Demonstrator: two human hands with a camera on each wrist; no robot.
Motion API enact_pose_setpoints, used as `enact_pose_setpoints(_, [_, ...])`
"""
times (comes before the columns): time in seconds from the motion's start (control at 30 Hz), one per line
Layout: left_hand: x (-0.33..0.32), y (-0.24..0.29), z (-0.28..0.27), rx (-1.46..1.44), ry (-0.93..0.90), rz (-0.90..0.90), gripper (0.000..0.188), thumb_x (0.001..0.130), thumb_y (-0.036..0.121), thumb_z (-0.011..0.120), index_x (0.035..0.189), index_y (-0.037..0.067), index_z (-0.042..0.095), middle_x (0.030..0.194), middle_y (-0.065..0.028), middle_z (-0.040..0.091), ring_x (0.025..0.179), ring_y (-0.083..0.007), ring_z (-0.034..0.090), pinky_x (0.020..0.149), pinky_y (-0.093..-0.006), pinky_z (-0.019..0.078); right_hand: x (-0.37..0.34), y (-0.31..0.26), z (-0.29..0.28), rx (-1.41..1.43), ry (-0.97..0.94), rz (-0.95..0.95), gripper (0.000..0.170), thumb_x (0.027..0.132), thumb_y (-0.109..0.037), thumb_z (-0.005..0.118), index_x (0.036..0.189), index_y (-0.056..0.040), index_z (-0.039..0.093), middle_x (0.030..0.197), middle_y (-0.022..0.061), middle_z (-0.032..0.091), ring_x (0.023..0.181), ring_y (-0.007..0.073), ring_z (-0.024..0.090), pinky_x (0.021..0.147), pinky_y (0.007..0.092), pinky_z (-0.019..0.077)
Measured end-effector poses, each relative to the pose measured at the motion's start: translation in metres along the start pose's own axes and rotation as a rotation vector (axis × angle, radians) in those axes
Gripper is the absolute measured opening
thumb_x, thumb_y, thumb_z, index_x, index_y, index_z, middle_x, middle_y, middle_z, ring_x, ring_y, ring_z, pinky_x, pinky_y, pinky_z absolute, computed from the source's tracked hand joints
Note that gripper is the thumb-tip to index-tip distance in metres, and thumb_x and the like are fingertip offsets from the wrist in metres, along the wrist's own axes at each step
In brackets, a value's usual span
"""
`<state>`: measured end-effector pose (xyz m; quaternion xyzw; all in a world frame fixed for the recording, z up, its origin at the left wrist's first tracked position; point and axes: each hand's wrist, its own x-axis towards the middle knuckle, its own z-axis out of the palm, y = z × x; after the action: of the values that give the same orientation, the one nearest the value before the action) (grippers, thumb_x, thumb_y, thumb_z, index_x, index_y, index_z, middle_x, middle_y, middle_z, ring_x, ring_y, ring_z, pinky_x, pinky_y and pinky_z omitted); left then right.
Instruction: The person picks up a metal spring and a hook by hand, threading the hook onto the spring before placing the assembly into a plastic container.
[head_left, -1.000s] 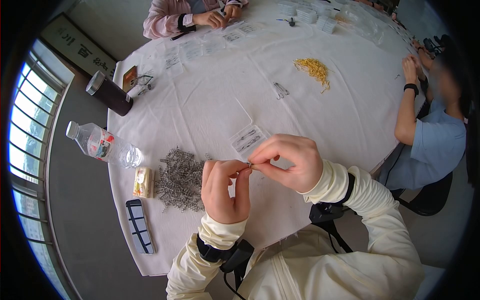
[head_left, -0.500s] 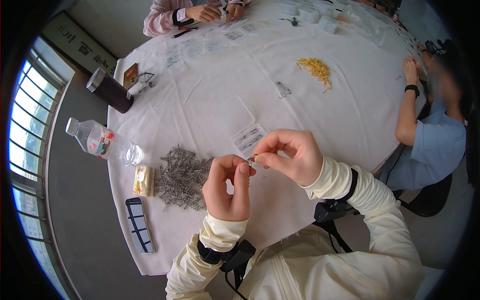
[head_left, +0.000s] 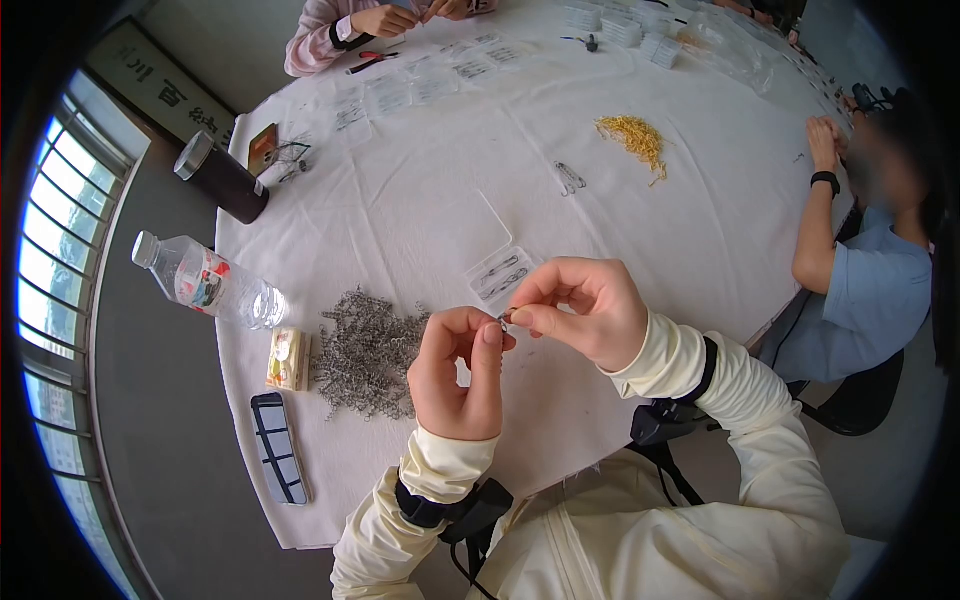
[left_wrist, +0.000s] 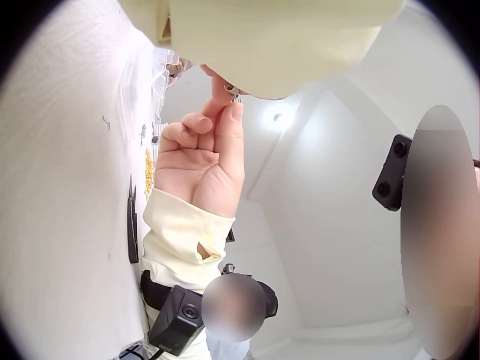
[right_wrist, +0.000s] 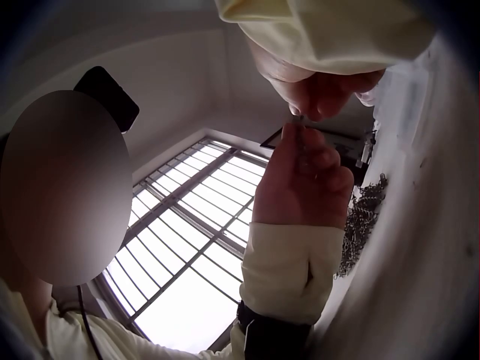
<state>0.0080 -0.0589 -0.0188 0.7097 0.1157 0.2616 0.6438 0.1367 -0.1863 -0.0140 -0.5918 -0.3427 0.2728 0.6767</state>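
Observation:
Both hands meet above the near part of the white-covered table. The left hand (head_left: 455, 385), also in the right wrist view (right_wrist: 304, 180), pinches a small metal piece (head_left: 505, 321) between thumb and index finger. From the other side the right hand (head_left: 590, 315), seen in the left wrist view (left_wrist: 199, 161), pinches at the same spot with thumb and forefinger. Fingertips partly hide the piece, so its exact shape cannot be told. Just beyond them lies an open clear box (head_left: 476, 281) with dark metal pieces inside. A pile of grey metal pieces (head_left: 365, 350) lies left of the left hand.
At the left stand a dark flask (head_left: 222, 180), a leaning water bottle (head_left: 210, 285), a tissue pack (head_left: 285, 360) and a phone-like object (head_left: 280, 450). Farther off lie a yellow pile (head_left: 635, 140), metal pieces (head_left: 569, 179) and clear boxes (head_left: 390, 95). Two people sit around the table.
The right hand's fingertips have drawn slightly up and back from the left's, and the left palm has shifted a little right. Across the table, the person's hands moved left, uncovering a red-and-black tool.

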Motion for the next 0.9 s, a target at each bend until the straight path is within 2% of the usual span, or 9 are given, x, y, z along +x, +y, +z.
enact_pose_setpoints(0.27, [0.0002, -0.0003, -0.0006, 0.019, -0.001, 0.002, 0.009, 0.103, 0.008, 0.054, 0.103, 0.0, 0.054, 0.09, -0.0028, 0.059, 0.083, -0.0101, 0.058, 0.074, -0.0233, 0.0452, 0.0001, 0.0027, -0.0003, -0.076, 0.007, -0.052, 0.012, 0.089, -0.008, 0.073, 0.097, 0.0003, 0.071, 0.085, 0.0039, 0.072, 0.075, 0.0077, 0.064, 0.068, 0.0231, 0.0515])
enact_pose_setpoints(0.33, [0.0025, -0.0041, -0.0004, 0.031, 0.026, 0.047, 0.008, 0.101, 0.007, 0.056, 0.101, -0.001, 0.055, 0.086, -0.0045, 0.063, 0.078, -0.0099, 0.061, 0.072, -0.023, 0.0475, 0.0006, 0.0022, -0.0016, -0.265, -0.007, -0.247, 0.008, 0.087, -0.006, 0.073, 0.095, -0.0032, 0.072, 0.084, 0.0024, 0.073, 0.073, 0.009, 0.064, 0.065, 0.0243, 0.0493])
enact_pose_setpoints(0.37, [0.0033, -0.0054, -0.0004, 0.042, 0.053, 0.091, 0.008, 0.1, 0.005, 0.058, 0.099, -0.002, 0.057, 0.083, -0.0062, 0.067, 0.073, -0.0097, 0.063, 0.069, -0.0228, 0.0497, 0.0005, 0.0016, -0.0012, -0.265, -0.007, -0.247, 0.008, 0.087, -0.006, 0.073, 0.095, -0.0032, 0.072, 0.084, 0.0024, 0.073, 0.073, 0.009, 0.064, 0.065, 0.0243, 0.0493])
enact_pose_setpoints(0.5, [0.0027, -0.005, -0.0017, 0.053, 0.045, 0.101, 0.007, 0.099, 0.005, 0.058, 0.099, -0.002, 0.057, 0.083, -0.0065, 0.067, 0.073, -0.01, 0.063, 0.069, -0.0233, 0.0494, 0.0008, -0.0005, 0.001, -0.371, 0.017, -0.37, 0.008, 0.084, -0.004, 0.074, 0.091, -0.0061, 0.07, 0.085, 0.0018, 0.072, 0.073, 0.0127, 0.065, 0.063, 0.026, 0.0486])
enact_pose_setpoints(0.57, [0.001, -0.0034, -0.0034, 0.091, -0.019, 0.08, 0.009, 0.103, 0.007, 0.053, 0.103, -0.002, 0.053, 0.089, -0.0038, 0.058, 0.081, -0.0102, 0.057, 0.073, -0.0226, 0.0448, 0.0009, -0.0011, 0.0013, -0.393, 0.022, -0.397, 0.008, 0.084, -0.003, 0.074, 0.09, -0.0064, 0.07, 0.085, 0.0019, 0.072, 0.072, 0.0137, 0.066, 0.063, 0.0264, 0.0488])
enact_pose_setpoints(0.7, [0.0025, -0.006, -0.0054, 0.197, -0.041, 0.13, 0.01, 0.103, 0.007, 0.053, 0.104, -0.002, 0.053, 0.089, -0.0039, 0.058, 0.08, -0.0103, 0.057, 0.071, -0.0227, 0.0448, 0.0006, -0.0048, 0.0018, -0.429, 0.028, -0.453, 0.01, 0.082, 0.0, 0.074, 0.088, -0.0057, 0.069, 0.087, 0.0027, 0.071, 0.072, 0.0158, 0.066, 0.062, 0.0273, 0.051])
enact_pose_setpoints(0.77, [0.004, -0.0078, -0.0032, 0.201, 0.031, 0.191, 0.004, 0.094, 0.0, 0.062, 0.096, -0.001, 0.058, 0.084, -0.007, 0.063, 0.065, -0.013, 0.051, 0.064, -0.0259, 0.0445, 0.0002, -0.0055, 0.0009, -0.438, 0.031, -0.47, 0.011, 0.081, 0.001, 0.074, 0.088, -0.0054, 0.069, 0.087, 0.003, 0.071, 0.072, 0.0162, 0.066, 0.062, 0.0274, 0.0519])
enact_pose_setpoints(0.83, [0.0045, -0.0072, -0.0031, 0.218, 0.029, 0.202, 0.004, 0.094, 0.0, 0.062, 0.096, 0.0, 0.058, 0.084, -0.0071, 0.062, 0.065, -0.0136, 0.051, 0.064, -0.0263, 0.0444, 0.0002, -0.0055, -0.0006, -0.46, 0.002, -0.512, 0.015, 0.08, 0.007, 0.074, 0.089, -0.003, 0.068, 0.091, 0.0072, 0.073, 0.077, 0.0181, 0.069, 0.065, 0.0279, 0.0533])
enact_pose_setpoints(0.9, [0.0045, -0.0067, -0.003, 0.234, 0.028, 0.213, 0.005, 0.093, -0.001, 0.062, 0.095, 0.0, 0.058, 0.084, -0.0073, 0.062, 0.065, -0.0142, 0.051, 0.064, -0.0267, 0.0442, 0.0002, -0.0045, -0.0013, -0.475, 0.006, -0.534, 0.016, 0.079, 0.008, 0.075, 0.089, -0.0027, 0.068, 0.091, 0.0075, 0.073, 0.078, 0.0191, 0.07, 0.066, 0.0286, 0.0544])
